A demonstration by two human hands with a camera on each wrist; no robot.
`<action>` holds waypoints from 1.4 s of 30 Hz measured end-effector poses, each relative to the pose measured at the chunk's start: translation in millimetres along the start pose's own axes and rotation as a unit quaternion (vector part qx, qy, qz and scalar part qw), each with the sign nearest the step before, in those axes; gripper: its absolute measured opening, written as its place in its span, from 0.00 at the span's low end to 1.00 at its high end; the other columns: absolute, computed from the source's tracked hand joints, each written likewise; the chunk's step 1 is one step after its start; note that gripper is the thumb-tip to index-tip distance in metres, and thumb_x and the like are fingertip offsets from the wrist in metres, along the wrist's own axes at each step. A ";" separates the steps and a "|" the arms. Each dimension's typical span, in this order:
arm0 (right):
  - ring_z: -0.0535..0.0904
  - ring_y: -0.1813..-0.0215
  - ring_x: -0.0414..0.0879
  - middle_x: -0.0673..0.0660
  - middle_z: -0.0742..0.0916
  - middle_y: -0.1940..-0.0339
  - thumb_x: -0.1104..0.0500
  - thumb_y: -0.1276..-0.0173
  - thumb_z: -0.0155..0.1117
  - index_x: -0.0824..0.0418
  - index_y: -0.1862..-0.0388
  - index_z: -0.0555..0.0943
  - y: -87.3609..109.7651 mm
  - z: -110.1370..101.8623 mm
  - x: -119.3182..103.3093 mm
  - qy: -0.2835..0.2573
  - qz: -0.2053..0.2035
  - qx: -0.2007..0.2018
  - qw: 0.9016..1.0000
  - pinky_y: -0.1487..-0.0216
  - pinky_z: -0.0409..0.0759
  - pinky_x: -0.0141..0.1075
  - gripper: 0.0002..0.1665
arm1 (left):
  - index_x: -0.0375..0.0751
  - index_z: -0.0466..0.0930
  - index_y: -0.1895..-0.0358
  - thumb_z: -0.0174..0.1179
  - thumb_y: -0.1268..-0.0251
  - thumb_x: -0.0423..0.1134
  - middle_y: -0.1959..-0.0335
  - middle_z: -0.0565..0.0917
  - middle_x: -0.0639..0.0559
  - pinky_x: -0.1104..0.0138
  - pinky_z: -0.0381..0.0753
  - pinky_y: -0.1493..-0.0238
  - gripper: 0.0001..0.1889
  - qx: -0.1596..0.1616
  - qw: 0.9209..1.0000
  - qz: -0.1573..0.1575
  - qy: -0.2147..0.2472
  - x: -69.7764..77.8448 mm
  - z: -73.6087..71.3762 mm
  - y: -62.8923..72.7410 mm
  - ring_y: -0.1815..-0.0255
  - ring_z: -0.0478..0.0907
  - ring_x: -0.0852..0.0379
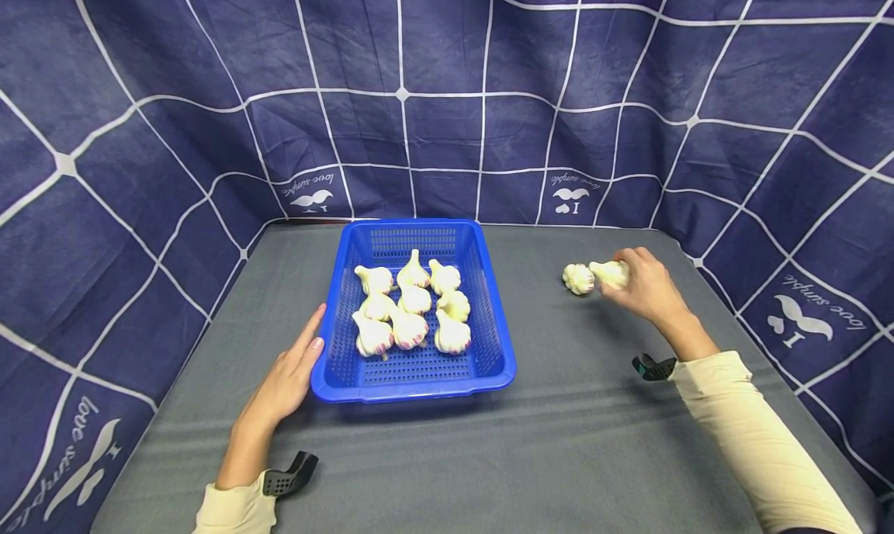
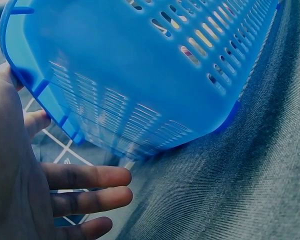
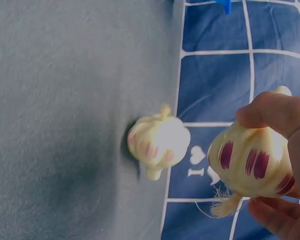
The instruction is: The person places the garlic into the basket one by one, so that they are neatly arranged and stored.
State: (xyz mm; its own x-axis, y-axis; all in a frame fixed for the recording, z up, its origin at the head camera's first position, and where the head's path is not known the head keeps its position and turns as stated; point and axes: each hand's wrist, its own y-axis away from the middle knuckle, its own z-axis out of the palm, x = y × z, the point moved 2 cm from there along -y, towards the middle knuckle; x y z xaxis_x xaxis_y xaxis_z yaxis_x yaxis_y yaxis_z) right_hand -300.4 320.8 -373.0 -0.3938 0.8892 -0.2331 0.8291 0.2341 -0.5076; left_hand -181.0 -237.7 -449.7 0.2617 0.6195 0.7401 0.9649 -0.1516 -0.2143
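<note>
My right hand (image 1: 646, 286) grips a garlic bulb (image 3: 252, 160) between thumb and fingers, its purple streaks and stringy root end showing in the right wrist view. Just left of it, a second garlic bulb (image 1: 578, 279) lies on the grey surface. My left hand (image 1: 286, 375) is at the left side of a blue plastic basket (image 1: 412, 389), thumb and forefinger touching the rim. Its other fingers (image 2: 97, 197) stretch out straight beside the slotted wall. Inside the basket, several garlic bulbs (image 1: 410, 328) sit bunched toward the middle.
The grey cloth surface (image 1: 447, 464) runs around the basket and between the two hands. Navy curtains (image 1: 447, 130) with white grid lines border it at the back and both sides. A black wrist device (image 1: 289, 476) sits by the left sleeve.
</note>
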 end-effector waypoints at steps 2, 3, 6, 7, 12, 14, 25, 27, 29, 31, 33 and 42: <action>0.75 0.64 0.60 0.66 0.80 0.64 0.58 0.54 0.77 0.67 0.57 0.79 -1.8 -1.6 -4.2 0.001 -0.001 -0.001 1.000 0.66 0.71 0.52 0.26 | 0.52 0.45 0.19 0.34 0.18 0.49 0.25 0.59 0.34 0.34 0.59 0.36 0.29 0.001 1.000 0.001 0.001 -0.1 -0.1 0.2 0.31 0.63 0.27; 0.75 0.64 0.60 0.65 0.80 0.64 0.58 0.54 0.77 0.66 0.57 0.79 -2.6 -2.2 -6.2 0.002 -0.001 -0.003 1.000 0.65 0.71 0.51 0.26 | 0.52 0.46 0.19 0.34 0.18 0.49 0.25 0.59 0.34 0.34 0.59 0.37 0.29 0.001 1.000 0.001 0.001 -0.1 -0.2 0.4 0.31 0.63 0.27; 0.75 0.62 0.61 0.66 0.81 0.64 0.57 0.54 0.78 0.66 0.57 0.79 -4.7 -3.5 -12.3 0.006 -0.006 -0.014 1.000 0.65 0.70 0.51 0.27 | 0.52 0.46 0.19 0.34 0.18 0.48 0.25 0.60 0.34 0.34 0.60 0.37 0.29 0.002 1.000 0.002 0.001 0.1 -0.4 0.6 0.32 0.63 0.27; 0.74 0.62 0.61 0.66 0.82 0.64 0.57 0.54 0.78 0.66 0.57 0.79 -5.2 -3.8 -14.4 0.008 -0.008 -0.017 1.000 0.64 0.70 0.51 0.27 | 0.51 0.46 0.19 0.34 0.18 0.48 0.25 0.60 0.34 0.34 0.60 0.37 0.29 0.002 1.000 0.002 0.000 0.2 -0.3 0.5 0.32 0.63 0.26; 0.75 0.62 0.61 0.67 0.83 0.63 0.56 0.54 0.79 0.67 0.57 0.79 -7.7 -4.1 -24.9 0.006 -0.024 -0.026 0.999 0.63 0.69 0.51 0.27 | 0.51 0.46 0.19 0.34 0.18 0.48 0.25 0.59 0.33 0.34 0.60 0.37 0.29 0.001 1.000 -0.001 0.000 0.6 -0.5 0.6 0.33 0.64 0.26; 0.75 0.62 0.60 0.66 0.83 0.64 0.56 0.55 0.81 0.67 0.58 0.79 -8.5 -4.1 -29.3 -0.002 -0.028 -0.022 0.999 0.64 0.70 0.50 0.28 | 0.51 0.45 0.19 0.34 0.18 0.48 0.25 0.59 0.34 0.33 0.59 0.37 0.29 0.000 1.000 -0.002 0.001 0.6 -0.4 0.7 0.32 0.63 0.26; 0.77 0.67 0.53 0.60 0.83 0.66 0.57 0.64 0.88 0.64 0.62 0.80 -13.6 -4.6 -52.4 -0.046 -0.064 -0.010 0.997 0.66 0.75 0.47 0.32 | 0.51 0.45 0.19 0.34 0.18 0.48 0.25 0.59 0.33 0.33 0.59 0.37 0.29 0.000 1.000 -0.003 0.003 1.4 -1.0 1.0 0.32 0.63 0.26; 0.78 0.67 0.53 0.60 0.83 0.66 0.58 0.62 0.87 0.64 0.61 0.80 -13.7 -4.9 -56.1 -0.051 -0.068 -0.014 0.996 0.66 0.75 0.47 0.30 | 0.51 0.45 0.19 0.34 0.18 0.48 0.25 0.59 0.33 0.34 0.59 0.37 0.29 -0.001 1.000 -0.004 0.005 1.5 -0.7 1.2 0.32 0.63 0.26; 0.77 0.67 0.53 0.60 0.83 0.66 0.59 0.61 0.85 0.64 0.61 0.80 -14.2 -5.2 -59.8 -0.057 -0.074 -0.015 0.995 0.66 0.74 0.46 0.29 | 0.51 0.46 0.19 0.34 0.18 0.48 0.25 0.60 0.33 0.34 0.59 0.36 0.29 -0.001 1.000 -0.002 0.007 1.8 -0.8 1.3 0.32 0.63 0.27; 0.77 0.67 0.52 0.59 0.84 0.66 0.59 0.61 0.84 0.64 0.61 0.80 -15.0 -5.9 -63.3 -0.063 -0.081 -0.013 0.995 0.66 0.74 0.46 0.28 | 0.51 0.46 0.19 0.34 0.18 0.48 0.26 0.60 0.33 0.34 0.60 0.36 0.29 0.001 1.000 0.000 0.007 2.1 -0.9 1.4 0.32 0.63 0.27; 0.77 0.67 0.52 0.59 0.84 0.66 0.60 0.60 0.83 0.64 0.61 0.80 -15.9 -6.6 -66.8 -0.069 -0.089 -0.009 0.994 0.66 0.74 0.45 0.27 | 0.51 0.46 0.19 0.34 0.18 0.47 0.26 0.60 0.33 0.35 0.60 0.36 0.28 0.000 1.000 0.001 0.008 2.5 -1.1 1.5 0.32 0.63 0.27; 0.75 0.68 0.46 0.56 0.84 0.66 0.61 0.57 0.78 0.63 0.60 0.81 -19.7 -6.4 -84.4 -0.100 -0.102 0.000 0.990 0.67 0.73 0.39 0.23 | 0.50 0.46 0.19 0.34 0.18 0.48 0.25 0.60 0.34 0.34 0.59 0.36 0.29 0.001 1.000 0.000 0.005 2.7 -1.2 1.3 0.31 0.63 0.27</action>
State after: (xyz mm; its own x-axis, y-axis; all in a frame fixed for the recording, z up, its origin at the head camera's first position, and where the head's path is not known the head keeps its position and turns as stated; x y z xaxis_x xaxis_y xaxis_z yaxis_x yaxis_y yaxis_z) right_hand -280.9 243.7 -338.0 -0.6246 0.7270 -0.2851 0.7235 0.4012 -0.5618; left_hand -179.0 -237.2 -447.2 0.2611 0.6115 0.7469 0.9651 -0.1490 -0.2154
